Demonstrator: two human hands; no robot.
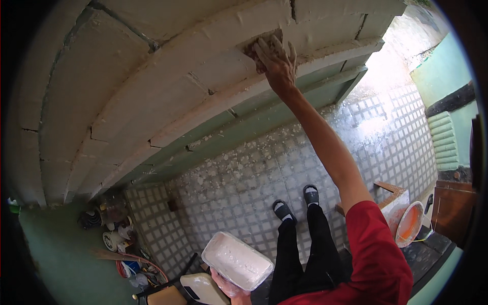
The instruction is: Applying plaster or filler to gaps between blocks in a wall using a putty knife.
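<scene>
My right hand point(276, 58) is stretched far up to the wall of pale blocks point(168, 96). Its fingers are coated in pale paste and press a brown, rough-looking pad point(260, 63) against the wall face; whether it is a sponge or a rag is not clear. Low in front of me, my left hand point(229, 285) grips a white rectangular tub point(263, 282) from its near left side, the fingers partly hidden beneath it. A whitish, plaster-like paste point(239, 259) covers the inside of the tub.
Splattered floor tiles point(244, 173) lie under my sandalled feet. An orange-lined bucket point(409, 223) stands at right near a wooden frame point(391, 195). A chair point(165, 295) and assorted clutter point(122, 239) are at lower left. Wall ledges point(340, 53) jut outward.
</scene>
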